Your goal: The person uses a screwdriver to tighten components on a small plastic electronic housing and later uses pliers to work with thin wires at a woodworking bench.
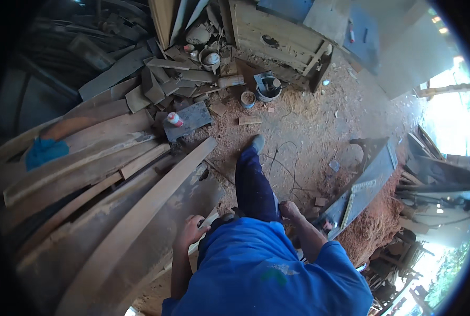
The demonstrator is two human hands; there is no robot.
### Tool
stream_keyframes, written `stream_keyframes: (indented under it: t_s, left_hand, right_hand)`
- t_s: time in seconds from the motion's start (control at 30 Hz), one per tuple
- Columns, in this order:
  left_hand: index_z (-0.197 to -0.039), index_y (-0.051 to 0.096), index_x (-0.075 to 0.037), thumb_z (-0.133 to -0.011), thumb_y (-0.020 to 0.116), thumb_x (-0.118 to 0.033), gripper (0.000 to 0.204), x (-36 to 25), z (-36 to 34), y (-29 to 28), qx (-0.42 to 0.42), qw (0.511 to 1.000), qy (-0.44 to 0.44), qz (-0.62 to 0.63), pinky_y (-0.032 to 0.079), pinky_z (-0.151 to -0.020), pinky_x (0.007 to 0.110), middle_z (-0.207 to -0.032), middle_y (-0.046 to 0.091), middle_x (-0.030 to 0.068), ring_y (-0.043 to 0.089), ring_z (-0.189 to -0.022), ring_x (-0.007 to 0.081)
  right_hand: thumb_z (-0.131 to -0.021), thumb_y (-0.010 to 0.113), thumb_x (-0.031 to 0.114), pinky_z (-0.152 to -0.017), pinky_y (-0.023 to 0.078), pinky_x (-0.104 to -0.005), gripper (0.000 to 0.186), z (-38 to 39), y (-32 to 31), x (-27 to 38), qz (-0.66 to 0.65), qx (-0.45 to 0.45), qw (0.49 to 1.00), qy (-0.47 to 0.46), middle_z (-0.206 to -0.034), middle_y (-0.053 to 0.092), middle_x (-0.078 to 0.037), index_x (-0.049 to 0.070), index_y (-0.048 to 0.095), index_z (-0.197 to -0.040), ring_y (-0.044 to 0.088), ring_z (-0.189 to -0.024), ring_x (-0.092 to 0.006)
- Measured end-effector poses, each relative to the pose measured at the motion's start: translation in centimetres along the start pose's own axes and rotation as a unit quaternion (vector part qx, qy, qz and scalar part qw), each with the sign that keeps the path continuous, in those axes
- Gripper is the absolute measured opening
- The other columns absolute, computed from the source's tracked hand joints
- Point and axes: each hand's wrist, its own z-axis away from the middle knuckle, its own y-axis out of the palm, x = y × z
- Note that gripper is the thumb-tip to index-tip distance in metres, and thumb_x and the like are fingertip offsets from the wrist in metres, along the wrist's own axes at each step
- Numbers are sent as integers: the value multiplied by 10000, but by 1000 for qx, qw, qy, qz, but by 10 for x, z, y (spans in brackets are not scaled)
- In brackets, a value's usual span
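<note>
My left hand (pixel 191 230) hangs beside my waist, near the long boards, its fingers loosely bent and the thumb apart, with nothing visible in it. Close against my right thigh is my right hand (pixel 289 209), its fingers curled in; whatever they may hold is hidden. One leg in dark blue trousers (pixel 255 181) reaches forward onto the dusty floor. To the left a long, slightly curved wooden plank (pixel 140 216) lies slanting over wider boards (pixel 185 203).
Ahead are a grey board (pixel 189 121) bearing a white-and-red bottle (pixel 175 119), a bucket (pixel 268 88) and a small tub (pixel 248 99). A thin cable (pixel 276 163) loops across the floor. At right, a carpenter's square (pixel 349 204) rests on a dark panel (pixel 372 171) by a sawdust heap (pixel 374 231).
</note>
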Motion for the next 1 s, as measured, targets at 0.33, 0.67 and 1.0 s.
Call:
stream_keyframes:
  t_s: [0.33, 0.67, 1.0]
  left_hand:
    - [-1268, 565, -65, -860, 702, -358, 521, -70, -260, -6, -3, 996, -37, -75, 503, -943, 483, -1297, 522, 210, 571, -1157, 414]
    - [-1408, 433, -124, -854, 693, -385, 666, -117, -409, 56, 32, 964, -206, -163, 531, -824, 560, -1429, 376, 198, 572, -1081, 429]
    - [-1299, 511, -55, -869, 663, -293, 515, -65, -440, 43, -56, 974, -181, -122, 470, -928, 486, -1301, 512, 180, 598, -1074, 343]
  right_hand:
    - [-915, 584, 266, -674, 550, -486, 241, -221, -189, -112, -101, -110, 985, 90, -889, 690, -216, 87, 684, -1040, 681, -816, -400]
    - [-817, 595, 95, -827, 501, -494, 353, -512, -394, -96, -27, -388, 919, -61, -1105, 577, -207, 75, 575, -1169, 562, -1049, -421]
    - [-848, 563, 150, -990, 404, -490, 265, -669, -369, -109, 266, -94, 955, 90, -1244, 620, -125, 156, 698, -1076, 573, -1145, -288]
